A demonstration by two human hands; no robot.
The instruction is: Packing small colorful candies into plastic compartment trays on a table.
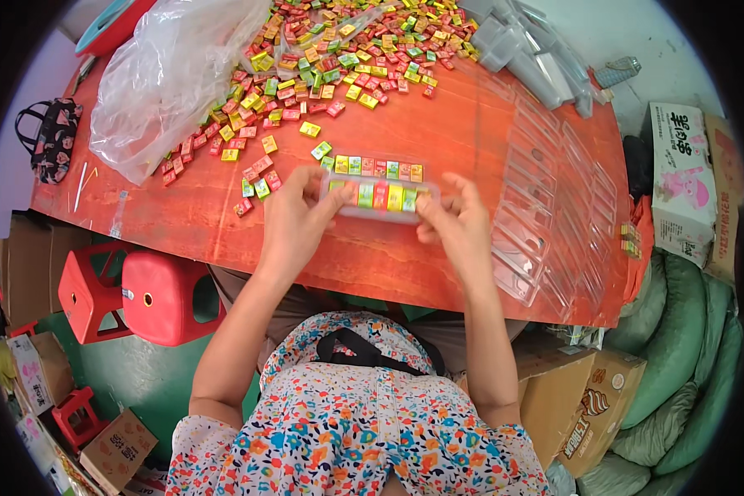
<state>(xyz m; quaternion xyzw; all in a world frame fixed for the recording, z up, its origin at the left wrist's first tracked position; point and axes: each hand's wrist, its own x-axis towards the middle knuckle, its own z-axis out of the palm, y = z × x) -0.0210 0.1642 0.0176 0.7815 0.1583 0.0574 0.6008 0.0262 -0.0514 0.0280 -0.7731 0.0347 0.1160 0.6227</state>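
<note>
The left hand (300,213) and right hand (461,217) pinch the tray (379,217) by its ends. It looks light, slick and bendy; ends seem safest.

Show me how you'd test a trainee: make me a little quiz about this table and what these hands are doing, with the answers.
1. True or false: the left hand and right hand are at opposite ends of one clear container.

2. Where does the loose heap of small boxes lie?
A. On the floor
B. Across the table, beyond the hands
C. Between the hands and the wearer's body

3. Fill in: at the table's left edge is a dark, patterned ____ with carrying handles.

Key:
1. True.
2. B.
3. Handbag.
</note>
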